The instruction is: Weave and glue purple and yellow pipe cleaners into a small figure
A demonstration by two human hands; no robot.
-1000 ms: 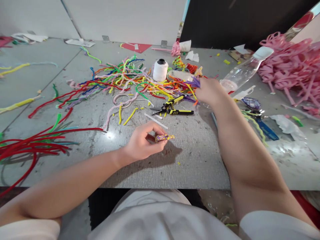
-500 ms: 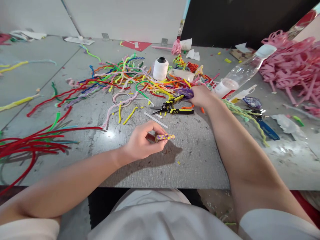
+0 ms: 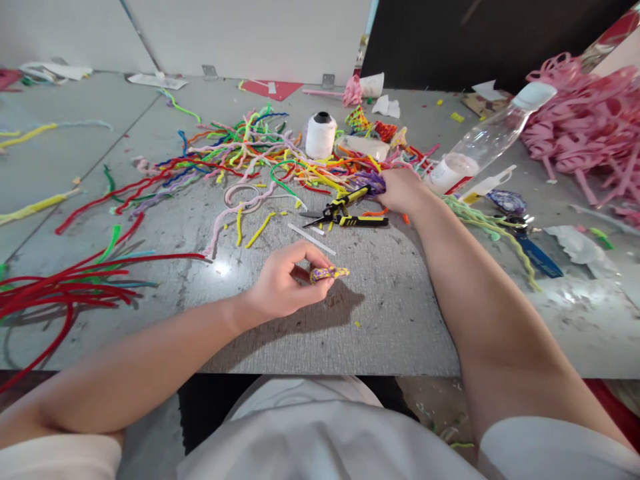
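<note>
My left hand (image 3: 290,280) is closed in a pinch above the front of the table. Between its thumb and fingers sits a small woven piece (image 3: 329,273) in yellow and purple, its tip pointing right. My right hand (image 3: 403,190) reaches forward to a bundle of purple fuzzy strands (image 3: 369,182) at the right end of the heap. Its fingers are hidden, so I cannot see whether they grip the strands. Black-and-yellow snips (image 3: 345,212) lie just left of that hand, blades apart. Close to them are a thin white strip (image 3: 311,239) and cut yellow strands (image 3: 260,231).
A heap of coloured fuzzy strands (image 3: 240,150) spreads behind the hands, with a white thread spool (image 3: 321,135) in it. Red strands (image 3: 65,287) lie at left. To the right are a tilted clear bottle (image 3: 487,137), blue-handled scissors (image 3: 540,257) and a pink ribbon pile (image 3: 575,133).
Both hands stay in practically the same places, the left one with the woven piece in its pinch. Only a slight shift of the whole view shows.
</note>
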